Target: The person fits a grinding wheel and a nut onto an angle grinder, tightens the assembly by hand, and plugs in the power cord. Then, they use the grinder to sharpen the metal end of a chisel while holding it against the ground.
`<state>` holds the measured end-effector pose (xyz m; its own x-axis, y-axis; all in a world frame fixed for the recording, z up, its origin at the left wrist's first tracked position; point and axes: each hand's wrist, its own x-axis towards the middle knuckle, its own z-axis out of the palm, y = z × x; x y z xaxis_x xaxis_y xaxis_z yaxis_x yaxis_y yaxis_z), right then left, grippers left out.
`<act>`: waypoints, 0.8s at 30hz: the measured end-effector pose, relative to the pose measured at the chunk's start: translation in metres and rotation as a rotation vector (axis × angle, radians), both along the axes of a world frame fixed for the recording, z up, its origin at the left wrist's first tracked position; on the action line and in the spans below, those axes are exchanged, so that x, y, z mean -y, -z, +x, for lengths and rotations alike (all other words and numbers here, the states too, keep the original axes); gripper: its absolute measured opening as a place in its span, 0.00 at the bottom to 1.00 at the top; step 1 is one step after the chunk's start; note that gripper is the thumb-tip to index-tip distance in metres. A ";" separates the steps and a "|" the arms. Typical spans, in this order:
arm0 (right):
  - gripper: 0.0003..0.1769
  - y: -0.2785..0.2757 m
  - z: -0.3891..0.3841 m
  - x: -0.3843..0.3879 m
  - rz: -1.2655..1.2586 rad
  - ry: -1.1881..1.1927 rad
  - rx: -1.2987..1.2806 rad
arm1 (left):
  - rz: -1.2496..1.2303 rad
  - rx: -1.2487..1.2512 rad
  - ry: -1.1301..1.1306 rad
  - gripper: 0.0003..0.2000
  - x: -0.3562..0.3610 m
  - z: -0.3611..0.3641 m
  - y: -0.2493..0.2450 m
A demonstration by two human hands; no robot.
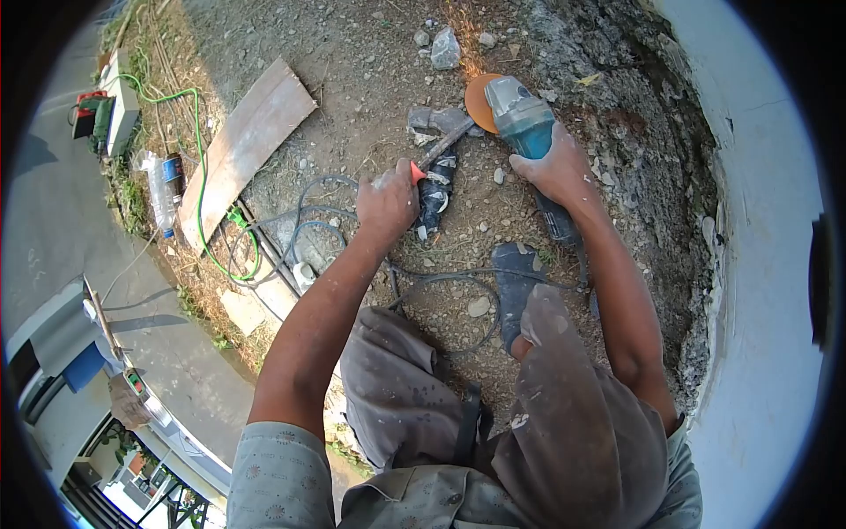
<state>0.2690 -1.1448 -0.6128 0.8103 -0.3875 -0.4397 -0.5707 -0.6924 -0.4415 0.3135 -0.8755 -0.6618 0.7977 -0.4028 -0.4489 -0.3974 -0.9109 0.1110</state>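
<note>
My right hand [560, 167] is wrapped round a teal and grey angle grinder [522, 115]. The grinder's orange disc [481, 103] meets or nearly meets the far end of a flat metal tool [448, 144], and orange sparks [465, 44] fly away from it. My left hand [388, 201] is closed on the tool's red handle [417, 173]. Beneath the tool lies a dark, torn object [435, 196] with pale patches. A grey stone-like piece [435, 121] sits beside the disc.
A wooden board [251, 145] lies at the left, crossed by a green cord [199, 167]. Grey cable [449, 275] loops near my boot [514, 286]. Plastic bottle [160, 194] and red-green tool [95, 115] are farther left. A white wall [767, 264] borders the right.
</note>
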 end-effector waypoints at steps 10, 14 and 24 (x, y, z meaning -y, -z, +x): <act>0.47 0.013 0.032 0.024 -0.039 0.016 0.100 | -0.033 0.002 0.019 0.12 -0.004 0.003 0.002; 0.48 -0.007 0.013 0.029 -0.023 0.065 0.141 | -0.185 0.003 0.003 0.19 -0.013 0.012 -0.002; 0.45 0.002 -0.048 0.040 0.060 0.148 0.088 | -0.382 -0.462 -0.128 0.19 -0.022 0.048 -0.005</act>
<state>0.2209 -1.1850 -0.6149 0.7827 -0.4806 -0.3955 -0.6218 -0.5744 -0.5324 0.3618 -0.8534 -0.6567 0.6078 -0.5171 -0.6027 -0.1204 -0.8101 0.5737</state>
